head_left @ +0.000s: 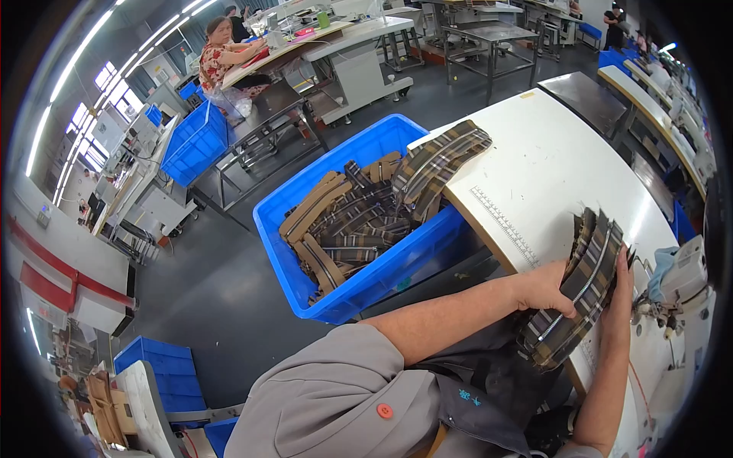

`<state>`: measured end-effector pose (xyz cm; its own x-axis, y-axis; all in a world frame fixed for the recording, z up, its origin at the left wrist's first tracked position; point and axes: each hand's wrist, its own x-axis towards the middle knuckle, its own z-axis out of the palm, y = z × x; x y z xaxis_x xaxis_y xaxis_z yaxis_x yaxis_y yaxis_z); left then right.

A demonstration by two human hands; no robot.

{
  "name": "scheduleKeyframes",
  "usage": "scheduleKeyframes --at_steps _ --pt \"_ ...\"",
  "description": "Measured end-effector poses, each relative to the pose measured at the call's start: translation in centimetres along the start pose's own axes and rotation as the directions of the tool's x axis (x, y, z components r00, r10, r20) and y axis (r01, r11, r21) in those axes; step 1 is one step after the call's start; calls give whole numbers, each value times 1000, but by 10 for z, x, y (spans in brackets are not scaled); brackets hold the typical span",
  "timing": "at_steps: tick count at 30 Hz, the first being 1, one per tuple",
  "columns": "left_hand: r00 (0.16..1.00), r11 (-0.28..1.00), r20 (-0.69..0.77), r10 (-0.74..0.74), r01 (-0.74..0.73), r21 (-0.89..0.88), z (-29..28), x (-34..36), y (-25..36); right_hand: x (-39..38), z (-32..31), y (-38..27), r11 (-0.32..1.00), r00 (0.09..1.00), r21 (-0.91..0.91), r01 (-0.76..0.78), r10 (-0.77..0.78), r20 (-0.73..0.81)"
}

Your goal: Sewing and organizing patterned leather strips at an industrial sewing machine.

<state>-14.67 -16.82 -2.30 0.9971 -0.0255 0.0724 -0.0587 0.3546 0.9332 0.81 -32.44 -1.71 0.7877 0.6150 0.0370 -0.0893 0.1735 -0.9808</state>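
Note:
A curved stack of brown-and-dark plaid fabric pieces with a zipper (589,284) along the top is held over the near edge of the white table. My left hand (547,290) grips its left side, the thumb pressed on top near the zipper. Along its right edge lies my right hand (620,294), fingers wrapped against the side, partly hidden by the cloth. Frayed threads stick out at the stack's far end. Another plaid zippered piece (443,164) drapes from the table corner over a blue crate (305,294).
Inside the crate are more plaid zippered pieces (359,221) and tan strips (313,204). A ruler scale (504,227) runs along the edge of the white table (565,168). A sewing machine (683,278) stands at the right. A person (221,61) sits at a far table.

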Motion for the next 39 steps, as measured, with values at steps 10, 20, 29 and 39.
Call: scheduleKeyframes --at_steps 10,20,29,39 --pt "999 1000 41 4 -4 -13 -2 11 8 -1 6 -12 965 985 199 -170 169 25" --pt "870 922 378 -315 187 339 -56 80 51 8 -17 -3 980 970 120 -159 178 -165" --pt "918 140 8 -397 52 989 -24 80 101 18 -36 11 983 956 17 -182 181 -231" --pt "994 -60 81 70 -77 995 -4 36 19 25 -53 9 980 959 -43 -195 181 -219"
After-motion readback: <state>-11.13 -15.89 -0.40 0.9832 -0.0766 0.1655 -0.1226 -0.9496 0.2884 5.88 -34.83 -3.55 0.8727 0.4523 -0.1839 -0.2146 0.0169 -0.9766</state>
